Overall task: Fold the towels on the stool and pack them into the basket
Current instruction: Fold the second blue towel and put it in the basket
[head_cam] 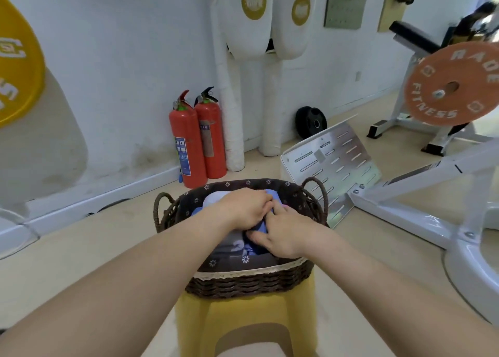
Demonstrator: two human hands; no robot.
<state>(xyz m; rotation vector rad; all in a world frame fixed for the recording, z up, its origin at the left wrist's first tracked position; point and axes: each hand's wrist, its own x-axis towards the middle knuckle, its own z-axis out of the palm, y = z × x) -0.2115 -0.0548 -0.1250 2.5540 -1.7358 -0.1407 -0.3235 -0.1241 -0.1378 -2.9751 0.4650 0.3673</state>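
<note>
A dark brown wicker basket (251, 282) with a flowered brown liner stands on a yellow stool (243, 319). Inside lie folded towels: a blue one (259, 227), a white one (213, 198) at the back left and a grey one (228, 244) at the front left. Both my hands are down in the basket on top of the towels. My left hand (244, 207) lies palm down over the blue towel with its fingers bent onto it. My right hand (280, 234) presses the blue towel beside it, thumb spread toward me. The towels' middles are hidden under my hands.
Two red fire extinguishers (198, 140) stand against the white wall behind the basket, beside white padded posts (232, 130). A slotted metal footplate (332, 162) and white machine frame (421, 202) lie close on the right, with an orange weight plate (453, 84) above.
</note>
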